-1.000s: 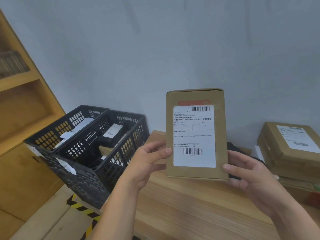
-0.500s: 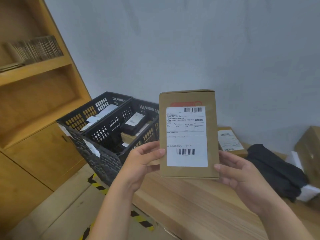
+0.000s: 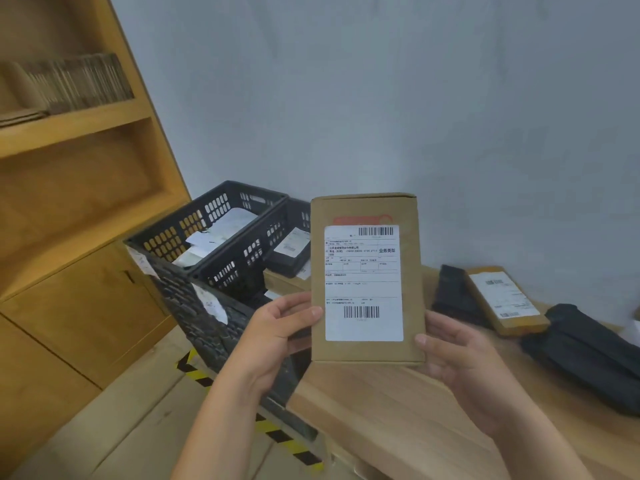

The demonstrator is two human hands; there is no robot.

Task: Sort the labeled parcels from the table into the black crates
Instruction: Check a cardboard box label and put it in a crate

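While both hands pinch the cardboard parcel [image 3: 367, 282] low down, left hand [image 3: 277, 337] with its thumb on the front and right hand [image 3: 460, 362] curled round the other edge, it stands upright over the table [image 3: 381, 427] corner. The danger is that this low hold lets it tip, or a misread label picks the wrong crate. The near crate [image 3: 239, 268], holding parcels, stands between it and the far crate [image 3: 180, 233]. A brown parcel [image 3: 505, 303] and black bags [image 3: 588, 348] lie to the right.

Matt brown cardboard parcel [image 3: 367, 278] with smooth white paper label [image 3: 363, 282]; perforated black plastic crates [image 3: 221, 258]; grained wooden table [image 3: 391, 410].
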